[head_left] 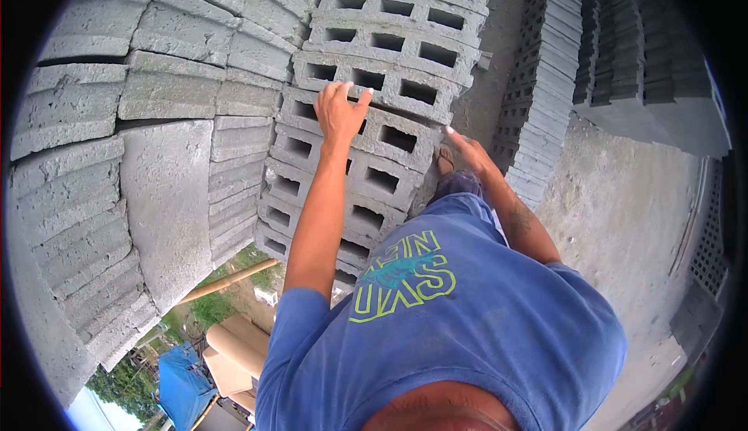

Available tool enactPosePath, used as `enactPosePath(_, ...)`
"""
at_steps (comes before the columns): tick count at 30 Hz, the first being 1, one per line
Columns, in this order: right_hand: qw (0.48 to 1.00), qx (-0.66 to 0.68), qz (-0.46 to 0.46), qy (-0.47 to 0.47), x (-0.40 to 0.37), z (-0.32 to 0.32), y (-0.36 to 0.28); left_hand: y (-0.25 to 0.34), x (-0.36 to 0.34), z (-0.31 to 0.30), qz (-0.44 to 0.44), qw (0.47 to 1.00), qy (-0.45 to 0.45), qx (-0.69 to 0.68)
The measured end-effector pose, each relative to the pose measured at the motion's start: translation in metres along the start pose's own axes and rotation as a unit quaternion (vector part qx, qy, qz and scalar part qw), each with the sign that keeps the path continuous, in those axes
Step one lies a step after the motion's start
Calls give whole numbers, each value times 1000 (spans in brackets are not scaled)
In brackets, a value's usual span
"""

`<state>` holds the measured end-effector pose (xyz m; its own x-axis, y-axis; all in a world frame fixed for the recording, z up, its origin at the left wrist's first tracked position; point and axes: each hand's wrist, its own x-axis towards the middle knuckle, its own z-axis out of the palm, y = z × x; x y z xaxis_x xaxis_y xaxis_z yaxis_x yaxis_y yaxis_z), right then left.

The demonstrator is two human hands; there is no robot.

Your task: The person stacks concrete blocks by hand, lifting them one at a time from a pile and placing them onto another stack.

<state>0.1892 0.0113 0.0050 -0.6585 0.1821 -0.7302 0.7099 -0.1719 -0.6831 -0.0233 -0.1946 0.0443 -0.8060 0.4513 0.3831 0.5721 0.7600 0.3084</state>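
My left hand [340, 113] bends its fingers and thumb over the upper edge of a grey hollow concrete block [429, 144] in a stack. Part of the block's face and one of its holes are covered by that hand. At the block's right end is my right hand [469, 152], its thumb on the corner and its other fingers mostly hidden. More hollow blocks [401, 22] lie in rows above and below this one, with their rectangular holes facing me.
A tall wall of stacked blocks [167, 33] rises close on my left. To the right stands another long row of blocks [545, 80], beside a pale concrete floor [608, 189]. A bamboo pole [230, 281] and a blue tarp [183, 380] show at lower left.
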Motion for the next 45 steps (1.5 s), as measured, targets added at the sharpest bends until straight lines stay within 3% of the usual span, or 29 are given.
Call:
enactPosePath(3, 998, -9, -46, 42, 40, -8, -11, 2, 27, 18, -10, 992, -105, 67)
enactPosePath(6, 999, 12, 11, 36, 83, -1, -33, 10, 48, 15, -36, 978, -171, 113)
enactPosePath(9, 999, 26, -4, 32, 111, 14, -34, 3, 47, 23, 1, 982, -149, 114)
enactPosePath(11, 994, 96, 36, 43, 103, 23, -29, -12, 38, 27, -2, 986, -128, 107)
enactPosePath(12, 994, 59, 24, 86, 96, 34, -27, -19, 39, 27, -3, 986, -130, 105)
enactPosePath(18, 994, 80, 13, 75, 88, 39, -18, -22, 39, 28, 31, 987, -119, 101)
enactPosePath(20, 994, 24, -10, 103, 81, 36, -29, -11, 24, 26, 29, 993, -91, 64)
enactPosePath(23, 996, 43, -7, 81, 86, 35, -26, 13, -16, 8, -2, 996, -87, 7)
enactPosePath(25, 992, -5, -40, 117, 80, 34, -33, 16, -51, -4, -22, 996, -85, 2)
enactPosePath(27, 992, -20, -12, 121, 81, 33, -32, 16, -88, -15, -47, 997, -55, 16)
enactPosePath(32, 992, -61, -42, 104, 86, 26, -40, 11, -158, -27, -137, 989, -24, 52)
enactPosePath(35, 995, -86, 14, 45, 71, 20, -48, 19, -163, -36, -156, 985, -45, 66)
enactPosePath(37, 986, -139, 65, -65, 68, 7, -57, 20, -166, -38, -175, 982, -31, 63)
enactPosePath(39, 949, -272, 66, -144, 67, -15, -68, 19, -164, -33, -194, 980, -18, 47)
enactPosePath(42, 887, -374, 2, -271, 46, -35, -114, 18, -167, -26, -240, 970, -7, 34)
enactPosePath(45, 833, -413, -96, -355, 78, -52, -146, 24, -163, -32, -264, 964, -14, 39)
